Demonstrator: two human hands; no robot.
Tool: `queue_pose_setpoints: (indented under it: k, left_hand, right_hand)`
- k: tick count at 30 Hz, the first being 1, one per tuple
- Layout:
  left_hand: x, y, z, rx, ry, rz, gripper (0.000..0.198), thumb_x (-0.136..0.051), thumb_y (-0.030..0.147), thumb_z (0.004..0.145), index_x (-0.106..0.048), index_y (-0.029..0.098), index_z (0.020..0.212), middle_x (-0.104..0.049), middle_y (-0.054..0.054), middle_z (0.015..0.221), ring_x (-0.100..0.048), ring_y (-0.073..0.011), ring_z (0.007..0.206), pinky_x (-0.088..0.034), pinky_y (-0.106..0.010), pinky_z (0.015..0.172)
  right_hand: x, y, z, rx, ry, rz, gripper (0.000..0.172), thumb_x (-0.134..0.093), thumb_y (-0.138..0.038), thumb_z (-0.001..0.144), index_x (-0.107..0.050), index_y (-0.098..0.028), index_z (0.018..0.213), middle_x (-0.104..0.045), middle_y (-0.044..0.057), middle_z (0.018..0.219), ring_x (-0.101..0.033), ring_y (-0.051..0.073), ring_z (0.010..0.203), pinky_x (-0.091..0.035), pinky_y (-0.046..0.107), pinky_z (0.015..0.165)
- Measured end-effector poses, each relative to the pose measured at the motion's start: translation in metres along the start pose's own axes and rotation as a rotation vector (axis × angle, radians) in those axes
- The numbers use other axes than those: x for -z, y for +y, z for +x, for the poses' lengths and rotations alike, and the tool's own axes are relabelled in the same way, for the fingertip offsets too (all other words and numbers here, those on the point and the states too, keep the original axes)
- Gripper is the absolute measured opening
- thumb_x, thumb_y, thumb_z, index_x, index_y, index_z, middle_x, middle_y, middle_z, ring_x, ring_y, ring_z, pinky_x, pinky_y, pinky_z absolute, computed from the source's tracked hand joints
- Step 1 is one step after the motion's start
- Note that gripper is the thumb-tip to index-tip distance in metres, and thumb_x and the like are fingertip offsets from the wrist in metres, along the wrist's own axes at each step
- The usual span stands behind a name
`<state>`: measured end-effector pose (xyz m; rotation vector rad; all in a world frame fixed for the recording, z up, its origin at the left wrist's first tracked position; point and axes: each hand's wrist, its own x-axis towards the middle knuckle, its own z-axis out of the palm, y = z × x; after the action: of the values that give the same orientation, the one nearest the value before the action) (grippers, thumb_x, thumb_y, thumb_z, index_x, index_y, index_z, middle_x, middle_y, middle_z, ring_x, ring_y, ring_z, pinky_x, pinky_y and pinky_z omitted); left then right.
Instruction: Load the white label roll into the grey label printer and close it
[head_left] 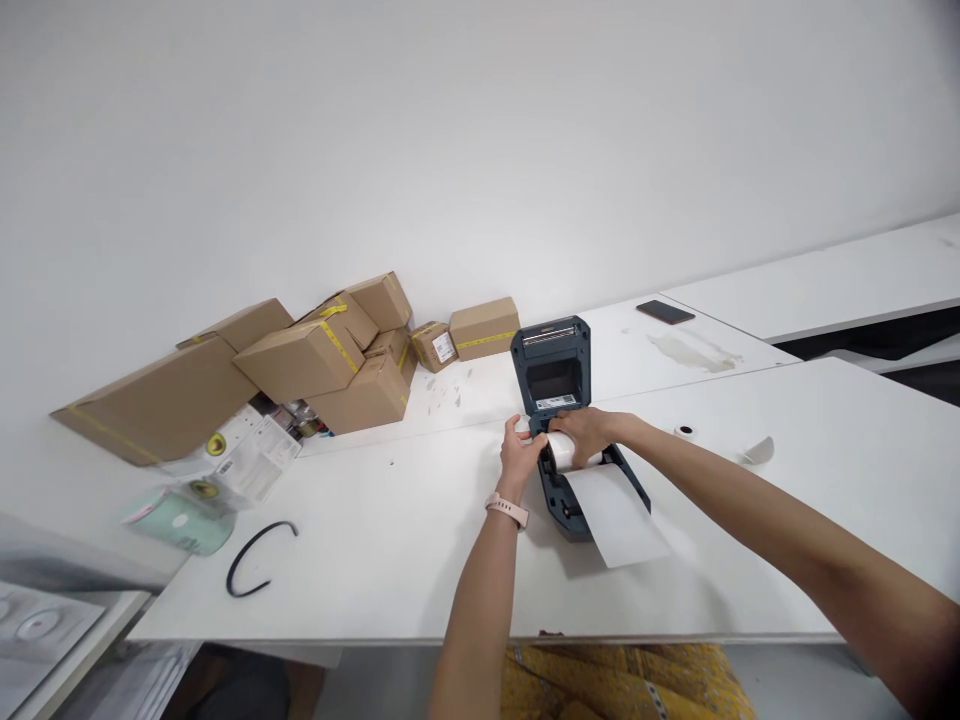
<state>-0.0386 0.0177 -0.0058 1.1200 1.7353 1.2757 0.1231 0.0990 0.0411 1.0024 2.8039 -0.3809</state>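
Observation:
A dark label printer [583, 370] stands on the white table with its lid raised. Inside its body lies a white label roll [561, 452], and a loose strip of label paper [619, 515] hangs out over the front. My right hand [585, 434] reaches in from the right, its fingers closed over the roll. At the printer's left side, my left hand [520, 452] has its thumb against the inner edge near the roll's end and its fingers along the outside. A pale pink band is on my left wrist. The undersides of the right fingers are hidden.
Cardboard boxes [300, 355] are piled at the back left. A green-and-clear pouch [184, 515] and a black curved band [244, 560] lie at the left. A phone [664, 312] is at the back right; a small white roll [684, 431] and paper scrap [759, 451] lie nearer.

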Motion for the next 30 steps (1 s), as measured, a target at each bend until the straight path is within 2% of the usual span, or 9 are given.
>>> queue_pose_setpoints:
  k: [6, 12, 23, 30]
  left_hand:
    - [-0.002, 0.001, -0.004, 0.029, -0.024, -0.12, 0.074, -0.079, 0.031, 0.069, -0.047, 0.02, 0.135, -0.064, -0.011, 0.115, -0.066, -0.0179, 0.091, -0.051, -0.029, 0.081]
    - [-0.008, 0.0, -0.01, 0.086, -0.039, -0.236, 0.072, -0.078, 0.032, 0.072, -0.046, 0.017, 0.134, -0.058, -0.017, 0.127, -0.066, -0.02, 0.097, -0.051, -0.032, 0.084]
    - [-0.008, 0.007, -0.014, 0.097, -0.012, -0.241, 0.063, -0.077, 0.029, 0.073, -0.05, 0.016, 0.129, -0.061, -0.015, 0.124, -0.066, -0.0193, 0.097, -0.052, -0.03, 0.082]
    - [-0.014, 0.002, -0.017, 0.08, 0.03, -0.252, 0.054, -0.075, 0.031, 0.075, -0.055, 0.014, 0.122, -0.062, -0.015, 0.12, -0.065, -0.0183, 0.094, -0.051, -0.028, 0.08]
  right_hand:
    - [-0.005, 0.009, 0.003, 0.019, -0.004, 0.044, 0.085, -0.078, -0.05, 0.049, -0.058, -0.02, 0.125, -0.061, 0.013, 0.117, -0.062, 0.035, 0.102, -0.048, 0.04, 0.08]
    - [-0.006, 0.01, -0.003, 0.024, 0.026, 0.062, 0.08, -0.076, -0.054, 0.054, -0.06, -0.02, 0.125, -0.063, 0.013, 0.114, -0.061, 0.035, 0.103, -0.047, 0.04, 0.083]
    - [-0.003, 0.012, -0.004, 0.057, 0.006, 0.093, 0.084, -0.078, -0.051, 0.052, -0.06, -0.022, 0.128, -0.062, 0.011, 0.113, -0.061, 0.034, 0.102, -0.047, 0.039, 0.083]
    - [-0.005, 0.013, -0.004, 0.05, 0.009, 0.106, 0.086, -0.077, -0.053, 0.054, -0.058, -0.022, 0.132, -0.062, 0.012, 0.115, -0.06, 0.036, 0.104, -0.048, 0.042, 0.085]
